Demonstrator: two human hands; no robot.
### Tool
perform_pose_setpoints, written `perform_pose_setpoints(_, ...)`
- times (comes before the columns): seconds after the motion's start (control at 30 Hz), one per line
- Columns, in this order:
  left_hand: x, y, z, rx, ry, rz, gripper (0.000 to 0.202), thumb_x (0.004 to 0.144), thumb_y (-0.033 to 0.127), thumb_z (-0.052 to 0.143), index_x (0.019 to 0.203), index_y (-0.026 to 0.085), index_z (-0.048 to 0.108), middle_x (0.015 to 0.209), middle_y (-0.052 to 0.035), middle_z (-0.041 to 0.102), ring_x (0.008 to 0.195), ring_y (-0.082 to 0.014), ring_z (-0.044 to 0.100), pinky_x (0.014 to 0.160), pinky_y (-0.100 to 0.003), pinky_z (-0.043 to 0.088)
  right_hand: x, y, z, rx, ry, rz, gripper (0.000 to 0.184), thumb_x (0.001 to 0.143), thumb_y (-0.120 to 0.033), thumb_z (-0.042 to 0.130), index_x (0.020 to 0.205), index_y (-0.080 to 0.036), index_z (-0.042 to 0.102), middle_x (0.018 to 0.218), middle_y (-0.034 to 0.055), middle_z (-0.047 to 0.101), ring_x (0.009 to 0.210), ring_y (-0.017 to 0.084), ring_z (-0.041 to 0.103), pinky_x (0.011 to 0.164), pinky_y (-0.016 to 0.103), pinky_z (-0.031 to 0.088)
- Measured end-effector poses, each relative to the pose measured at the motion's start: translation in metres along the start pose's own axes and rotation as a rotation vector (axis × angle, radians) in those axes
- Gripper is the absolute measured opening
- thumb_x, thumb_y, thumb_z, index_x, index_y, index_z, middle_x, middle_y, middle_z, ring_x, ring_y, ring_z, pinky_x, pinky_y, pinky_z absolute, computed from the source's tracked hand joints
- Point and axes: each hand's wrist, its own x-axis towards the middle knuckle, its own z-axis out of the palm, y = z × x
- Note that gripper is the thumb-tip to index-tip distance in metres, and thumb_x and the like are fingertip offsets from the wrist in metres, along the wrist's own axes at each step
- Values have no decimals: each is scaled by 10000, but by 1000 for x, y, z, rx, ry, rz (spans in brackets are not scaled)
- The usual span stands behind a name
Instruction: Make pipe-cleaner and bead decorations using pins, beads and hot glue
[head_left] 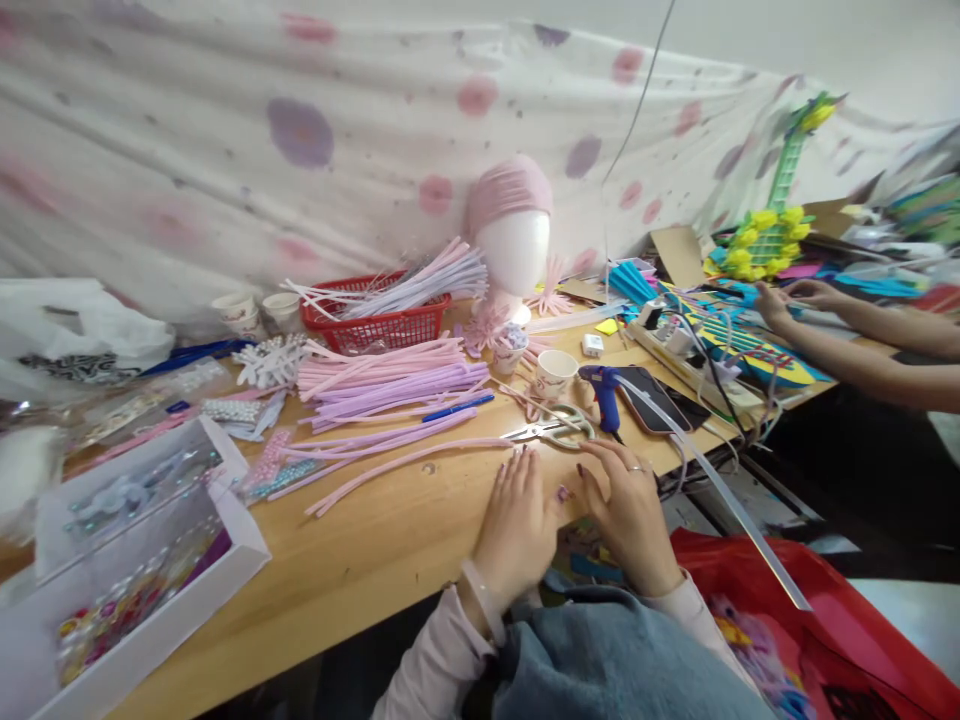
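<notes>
My left hand [517,520] lies flat on the wooden table [390,545], fingers stretched out and together. My right hand [626,510], with a ring on one finger, rests beside it at the table's edge, fingers extended. Between the two hands sits a tiny pink piece [561,493]; neither hand grips it. Scissors [551,430] lie just beyond my fingertips. Long pink pipe cleaners [390,385] are spread in a pile to the left of them.
A red basket [375,322] of pipe cleaners, paper cups [553,372], a blue glue gun [604,392], a phone [651,400] and a white mannequin head [514,245] stand farther back. A white box [142,560] of beads sits left. Another person's hands [787,300] work at the right.
</notes>
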Motion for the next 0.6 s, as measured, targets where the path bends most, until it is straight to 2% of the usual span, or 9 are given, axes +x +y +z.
perform_pose_setpoints(0.07,-4,-12,-10,-69,55,-18,526,992,321,255,1433,60,373,1493,-163,392,1399,-231,338,1150,-410,322,-8,-3,-5,118,37,43,205,904,-212,490,1075,-200,602,1053,108,660,995,260,614,877,425,467)
perform_pose_setpoints(0.13,-15,-28,-17,-12,142,-49,496,982,272,271,1430,89,379,1482,-167,412,1390,-251,354,1140,-459,332,-20,-4,-4,231,102,176,160,901,-263,532,1026,-210,616,977,80,676,901,235,638,811,385,491)
perform_pose_setpoints(0.23,-33,-44,-16,150,230,-77,485,971,245,293,1409,62,393,1460,-207,430,1380,-291,364,1116,-519,345,-38,-2,1,396,192,428,169,894,-343,557,950,-194,614,878,68,672,781,213,642,723,355,512)
perform_pose_setpoints(0.3,-41,-48,-12,235,234,-29,476,971,234,307,1412,77,391,1463,-196,430,1384,-285,357,1107,-516,356,-44,-2,3,436,205,490,185,894,-364,555,925,-189,606,839,61,659,743,206,632,692,346,511)
perform_pose_setpoints(0.37,-40,-49,-10,301,196,21,464,970,214,305,1404,85,406,1456,-183,445,1378,-274,370,1104,-499,365,-42,-5,2,399,164,413,176,886,-358,569,934,-192,606,839,57,649,758,207,621,704,344,500)
perform_pose_setpoints(0.47,-27,-52,-19,388,114,52,460,957,176,292,1371,48,445,1444,-195,456,1367,-284,385,1108,-495,356,-32,-13,1,294,9,192,212,868,-353,601,1011,-197,602,957,79,643,910,236,603,809,375,473)
perform_pose_setpoints(0.53,-17,-56,-28,436,113,58,460,934,138,297,1348,38,469,1437,-207,460,1364,-296,388,1098,-504,363,-23,-18,4,211,-80,110,318,836,-405,638,1071,-195,598,1034,102,626,988,268,577,851,411,453)
perform_pose_setpoints(0.6,-11,-61,-38,477,155,49,451,915,115,309,1318,47,501,1416,-213,484,1352,-308,404,1083,-512,374,-16,-23,9,123,-152,99,455,774,-484,687,1120,-200,604,1072,121,610,1008,307,554,848,454,438)
